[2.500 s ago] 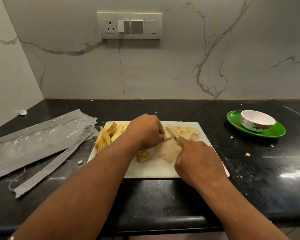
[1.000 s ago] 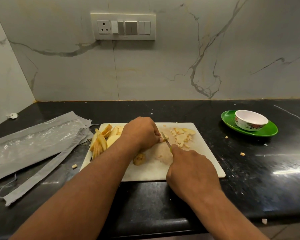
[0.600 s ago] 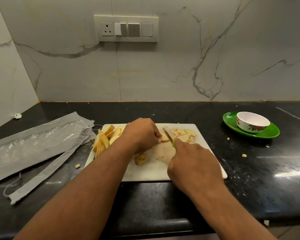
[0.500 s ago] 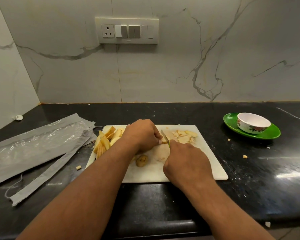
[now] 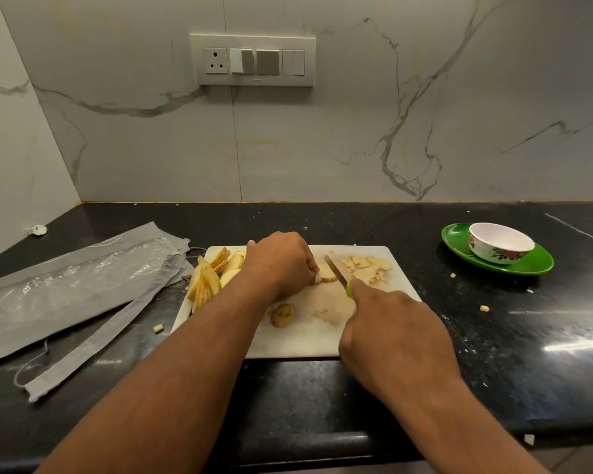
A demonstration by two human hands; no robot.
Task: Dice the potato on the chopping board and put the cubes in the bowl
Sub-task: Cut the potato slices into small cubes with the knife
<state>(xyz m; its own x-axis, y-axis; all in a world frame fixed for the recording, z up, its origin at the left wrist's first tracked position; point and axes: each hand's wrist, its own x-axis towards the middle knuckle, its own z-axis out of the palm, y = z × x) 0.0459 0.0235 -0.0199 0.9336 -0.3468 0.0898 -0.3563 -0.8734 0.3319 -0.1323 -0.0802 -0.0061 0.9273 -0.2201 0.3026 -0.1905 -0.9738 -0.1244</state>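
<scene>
- We take the white chopping board [image 5: 288, 340] as landmark; it lies flat on the black desk [image 5: 493, 354].
- Left hand [image 5: 281, 265] over the board's middle, fingers curled, pinning a potato piece [image 5: 327, 276] against the board with the fingertips.
- Right hand [image 5: 391, 333] at the board's near-right part, grip closed round the green handle of a knife [image 5: 338, 276]; index finger stretched along the handle top.
- Knife blade slants away from us, touching the right edge of the pinned piece.
- Potato slices [image 5: 209, 278] fanned in a pile on the board's left end, some overhanging the edge.
- Cut potato bits [image 5: 367, 268] on the board's far-right part, just beyond the blade.
- Potato end piece [image 5: 283, 315] with skin on, near the board's middle, under the left wrist.
- Bowl [image 5: 500, 247] well to the right of the board, sitting on a green plate [image 5: 534, 265]; we see no cubes inside it.
- Stray cubes [image 5: 483, 307] on the desk right of the board, another off its left corner.
- Grey plastic bag [image 5: 65, 295] left of the board.
</scene>
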